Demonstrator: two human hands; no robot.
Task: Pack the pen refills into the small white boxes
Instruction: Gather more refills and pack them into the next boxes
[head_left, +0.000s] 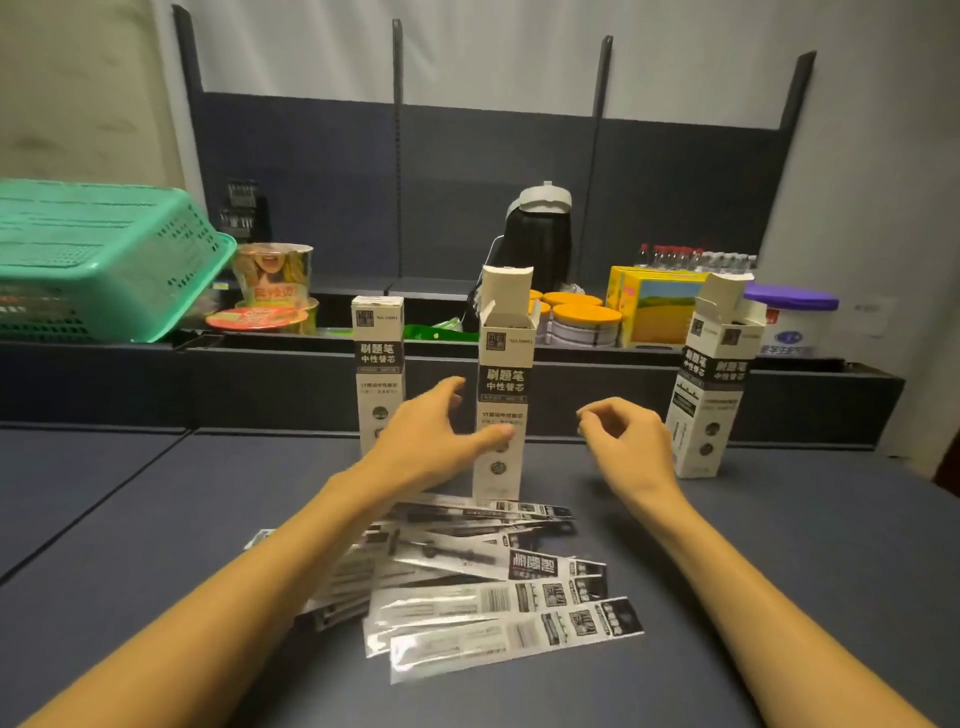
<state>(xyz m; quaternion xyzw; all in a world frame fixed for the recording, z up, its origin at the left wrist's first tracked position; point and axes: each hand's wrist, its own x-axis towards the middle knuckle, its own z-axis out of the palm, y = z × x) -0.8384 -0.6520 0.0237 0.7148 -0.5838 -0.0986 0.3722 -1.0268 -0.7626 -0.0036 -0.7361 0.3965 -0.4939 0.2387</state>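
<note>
Flat clear-plastic sleeves of pen refills (483, 587) with black-and-white printed labels are lying fanned in a loose pile on the dark blue-grey tabletop (753, 597) nearest me, between my two forearms. Beyond the pile, three tall white cardboard boxes with black printed bands are standing upright in a row. I am reaching my left hand (431, 441) with the fingers spread wide toward the middle white box (504, 395); my thumb is lying across its lower front and the other fingers are hovering between it and the closed left white box (378, 364), gripping nothing. The middle box's top flap is standing open. I am holding my right hand (623, 436) in the air to the right of that box, apart from it, with the fingers loosely curled and empty. The right white box (714, 389), also open at the top, is leaning slightly and standing well apart from my right hand. Behind the table, a dark shelf ledge (104, 358) is carrying a green plastic basket (104, 260), instant-noodle cups (272, 286), a black thermos jug (540, 239), orange-lidded tins (582, 317), a yellow carton (660, 306), small bottles (696, 257), and a purple-lidded tub (792, 317), with a dark panel and a pale wall rising behind.
</note>
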